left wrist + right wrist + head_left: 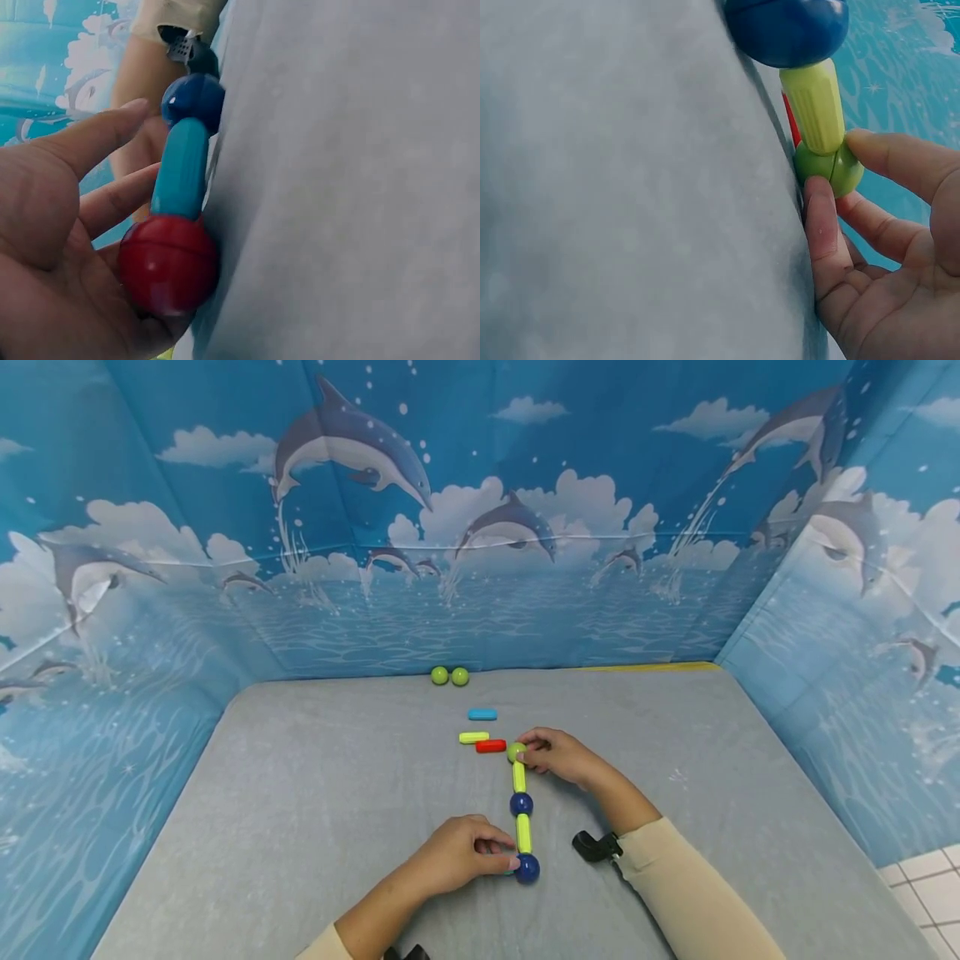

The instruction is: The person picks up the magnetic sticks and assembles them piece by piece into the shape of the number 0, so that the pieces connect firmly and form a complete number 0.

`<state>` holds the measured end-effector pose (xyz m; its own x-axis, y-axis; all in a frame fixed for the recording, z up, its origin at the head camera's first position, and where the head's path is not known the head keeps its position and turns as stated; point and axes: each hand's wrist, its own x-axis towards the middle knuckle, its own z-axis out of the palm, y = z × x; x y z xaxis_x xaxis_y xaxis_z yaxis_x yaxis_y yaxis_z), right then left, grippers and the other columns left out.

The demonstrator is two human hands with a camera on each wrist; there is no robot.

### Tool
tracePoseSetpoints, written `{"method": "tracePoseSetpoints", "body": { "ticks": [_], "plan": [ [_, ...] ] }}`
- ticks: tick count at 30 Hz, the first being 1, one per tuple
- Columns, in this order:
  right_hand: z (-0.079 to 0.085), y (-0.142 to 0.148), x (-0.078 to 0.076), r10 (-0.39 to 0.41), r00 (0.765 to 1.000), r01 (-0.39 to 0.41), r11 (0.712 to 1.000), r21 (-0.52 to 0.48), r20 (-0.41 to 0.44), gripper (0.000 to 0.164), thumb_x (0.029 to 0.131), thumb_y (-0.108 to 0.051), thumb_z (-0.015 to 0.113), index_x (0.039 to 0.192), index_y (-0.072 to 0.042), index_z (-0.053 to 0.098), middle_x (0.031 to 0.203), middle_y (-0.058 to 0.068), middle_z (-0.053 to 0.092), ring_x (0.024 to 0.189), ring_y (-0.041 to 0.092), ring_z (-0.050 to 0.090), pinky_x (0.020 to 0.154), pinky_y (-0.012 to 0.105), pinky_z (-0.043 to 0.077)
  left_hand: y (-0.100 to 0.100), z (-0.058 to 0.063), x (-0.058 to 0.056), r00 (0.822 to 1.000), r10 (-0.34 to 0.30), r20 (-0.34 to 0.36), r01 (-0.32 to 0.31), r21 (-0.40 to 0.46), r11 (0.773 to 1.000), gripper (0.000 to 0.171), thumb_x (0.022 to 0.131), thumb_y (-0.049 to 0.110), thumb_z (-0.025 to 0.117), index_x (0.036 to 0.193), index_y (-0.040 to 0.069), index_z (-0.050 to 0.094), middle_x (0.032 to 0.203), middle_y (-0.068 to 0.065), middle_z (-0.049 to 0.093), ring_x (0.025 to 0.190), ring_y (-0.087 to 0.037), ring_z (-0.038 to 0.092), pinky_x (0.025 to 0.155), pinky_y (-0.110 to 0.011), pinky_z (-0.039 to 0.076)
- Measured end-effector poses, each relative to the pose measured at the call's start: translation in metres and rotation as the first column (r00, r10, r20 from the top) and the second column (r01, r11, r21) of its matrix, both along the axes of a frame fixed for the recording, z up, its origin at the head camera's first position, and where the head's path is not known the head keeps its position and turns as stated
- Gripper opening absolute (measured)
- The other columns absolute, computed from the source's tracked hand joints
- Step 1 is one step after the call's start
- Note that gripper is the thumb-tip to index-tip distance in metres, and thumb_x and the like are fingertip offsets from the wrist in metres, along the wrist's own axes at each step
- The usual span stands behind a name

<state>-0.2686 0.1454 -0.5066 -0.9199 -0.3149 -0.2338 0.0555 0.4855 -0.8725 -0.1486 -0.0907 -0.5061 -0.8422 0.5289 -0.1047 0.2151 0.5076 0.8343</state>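
A toy chain of balls and rods lies on the grey cloth. It runs from a green ball (516, 752) through a yellow rod (520, 777), a blue ball (521, 804) and another yellow rod (523, 833) to a nearer blue ball (527, 869). My right hand (558, 756) pinches the green ball between thumb and fingers. Around the near end curves my left hand (465, 856), its thumb tip at the nearer blue ball. Beneath that hand, the left wrist view reveals a teal rod (180, 169) and a red ball (169, 264) against the fingers, both mostly hidden from the head view.
Left of the green ball lie a loose red rod (491, 746), a yellow rod (473, 737) and a blue rod (482, 714). Two green balls (449, 676) sit at the back edge. A dolphin-print curtain (480, 568) walls the back and sides of the cloth-covered table (300, 793).
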Motion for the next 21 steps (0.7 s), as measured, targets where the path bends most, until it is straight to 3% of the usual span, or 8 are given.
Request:
{"method": "tracePoseSetpoints", "body": {
  "ticks": [6,11,16,21],
  "plan": [
    [-0.001,0.001,0.001,-0.003,1.000,0.003,1.000,0.008,0.013,0.035,0.100,-0.026,0.064,0.130,-0.008,0.063,0.111,0.010,0.064,0.091,0.018,0.064,0.080,0.031,0.054,-0.011,0.009,-0.012,0.998,0.057,-0.030,-0.057,-0.004,0.998,0.027,0.090,0.035,0.076,0.109,0.017,0.079,0.091,0.009,0.067,0.082,-0.004,0.060,0.071,-0.022,0.050],
    [-0.001,0.000,0.001,-0.003,1.000,0.003,1.000,0.000,0.008,0.036,0.100,-0.026,0.065,0.130,-0.007,0.063,0.111,0.010,0.064,0.090,0.019,0.063,0.079,0.031,0.054,-0.020,0.018,-0.030,0.991,0.134,-0.013,-0.134,-0.014,0.991,0.033,0.091,0.037,0.075,0.116,0.017,0.077,0.101,0.004,0.069,0.091,-0.012,0.060,0.071,-0.026,0.051],
    [-0.001,0.000,0.003,0.005,1.000,-0.005,1.000,-0.017,-0.004,0.038,0.100,-0.026,0.065,0.131,-0.005,0.061,0.112,0.013,0.064,0.092,0.022,0.064,0.080,0.034,0.055,-0.022,0.020,-0.051,0.970,0.240,-0.045,-0.241,-0.002,0.971,0.033,0.091,0.035,0.076,0.119,0.018,0.076,0.111,0.001,0.070,0.099,-0.017,0.062,0.073,-0.027,0.054],
    [-0.001,0.000,0.004,0.006,1.000,-0.006,1.000,-0.018,-0.008,0.038,0.100,-0.026,0.065,0.131,-0.005,0.061,0.112,0.012,0.064,0.091,0.020,0.064,0.080,0.034,0.055,-0.014,0.017,-0.072,0.948,0.299,-0.111,-0.301,-0.001,0.954,0.031,0.092,0.030,0.076,0.119,0.015,0.076,0.110,-0.003,0.070,0.096,-0.018,0.063,0.073,-0.029,0.054]
  ]
}}
